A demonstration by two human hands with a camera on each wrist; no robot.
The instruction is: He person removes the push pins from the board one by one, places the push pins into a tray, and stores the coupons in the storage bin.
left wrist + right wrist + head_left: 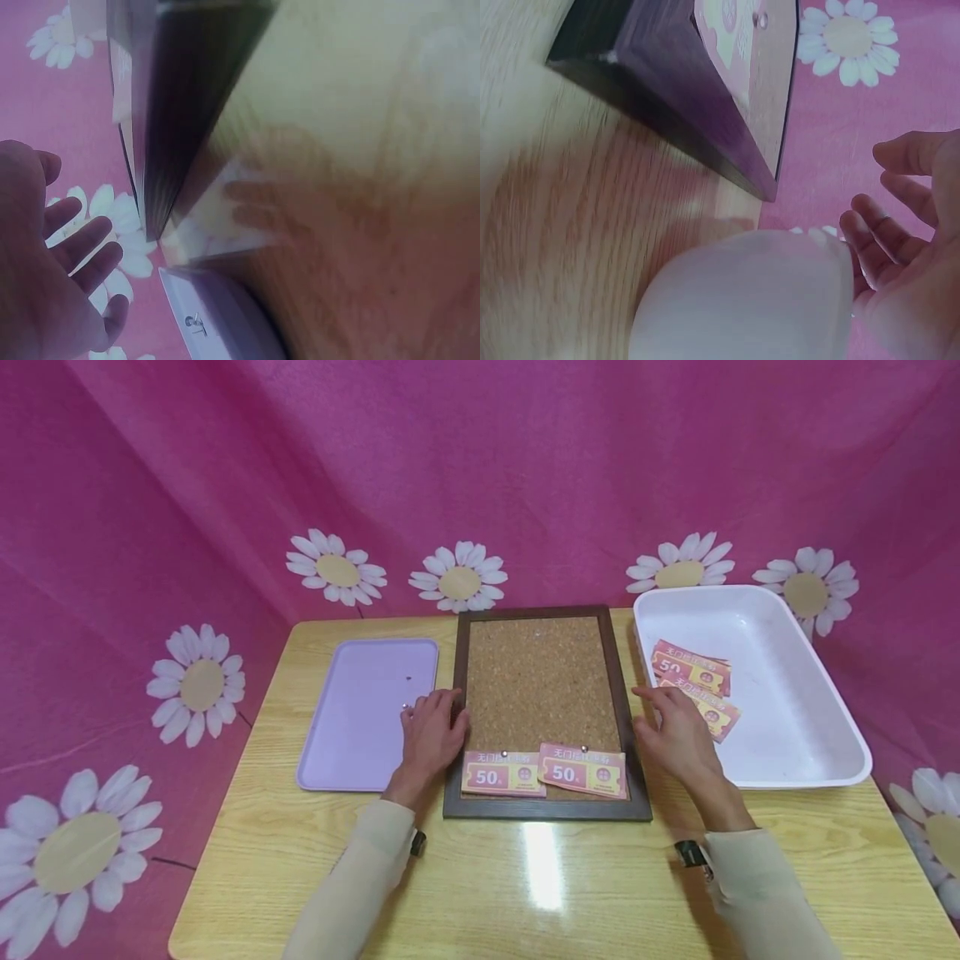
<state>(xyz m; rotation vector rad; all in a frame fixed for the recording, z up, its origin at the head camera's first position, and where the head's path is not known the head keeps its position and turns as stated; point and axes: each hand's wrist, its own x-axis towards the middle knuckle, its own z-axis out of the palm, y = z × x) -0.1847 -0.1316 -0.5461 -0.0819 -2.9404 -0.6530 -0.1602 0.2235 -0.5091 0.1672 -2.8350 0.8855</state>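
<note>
while the corkboard [542, 685] lies lengthwise toward the cloth [540, 485], left grip [431, 735] and right grip [680, 737] spread loosely, empty.

The board [543, 685] face is rough cork; coupons [581, 770] along its near edge are paper; the tabletop [480, 902] is glossy wood.

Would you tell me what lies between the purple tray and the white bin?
The head view shows the framed cork board there, flanked by the left hand and right hand.
</note>
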